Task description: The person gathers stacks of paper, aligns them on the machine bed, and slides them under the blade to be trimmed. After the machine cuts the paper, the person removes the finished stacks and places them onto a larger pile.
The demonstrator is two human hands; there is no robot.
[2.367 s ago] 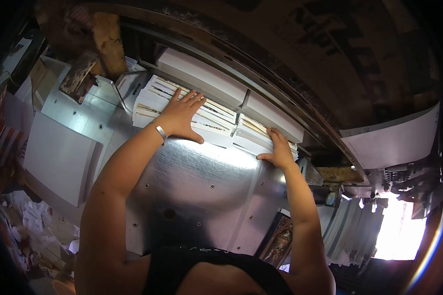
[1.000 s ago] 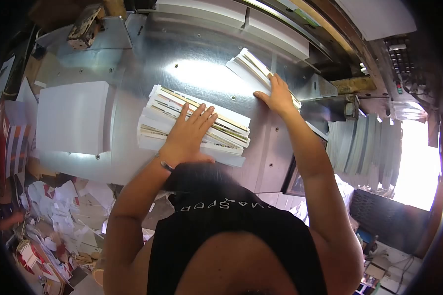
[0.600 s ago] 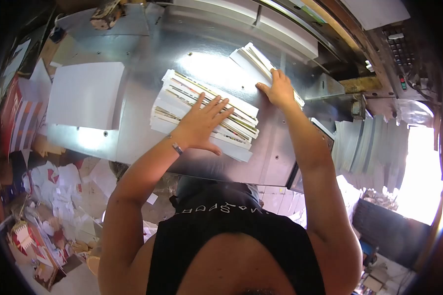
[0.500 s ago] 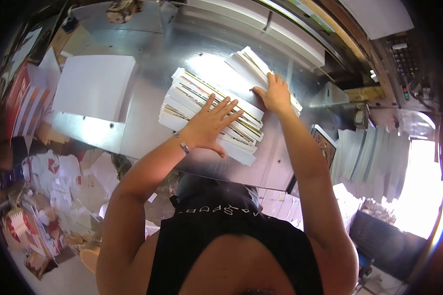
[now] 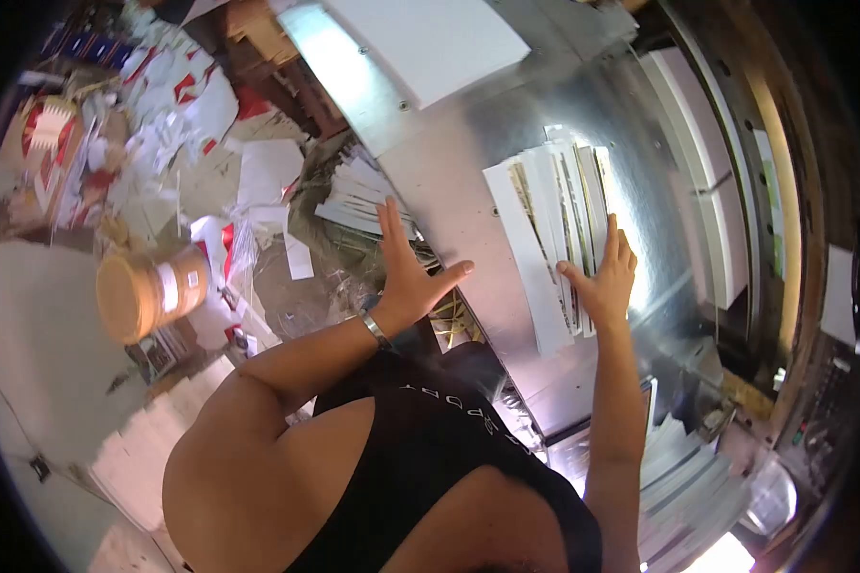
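My left hand [image 5: 413, 279] is spread open beyond the front edge of the metal table [image 5: 454, 162], thumb pointing toward the table. Right by its fingertips, a fanned bunch of paper strips [image 5: 361, 199] shows past the table edge, lower down. My right hand [image 5: 604, 279] rests on a pile of long paper strips [image 5: 545, 234] on the table, its thumb on top and its fingers along the far side, spread apart. White strips lie uppermost, and some edges show printed colours.
A white paper stack [image 5: 430, 43] lies further along the table. A white bar [image 5: 702, 172] runs along its back. Paper scraps [image 5: 186, 105] and an orange tub [image 5: 151, 291] are on the floor to the left. More stacked paper [image 5: 693, 482] stands at lower right.
My view has turned left. My left hand has moved off the strips to beyond the table edge, where a fanned bunch now shows. The pile is smaller; my right hand stays at its far side.
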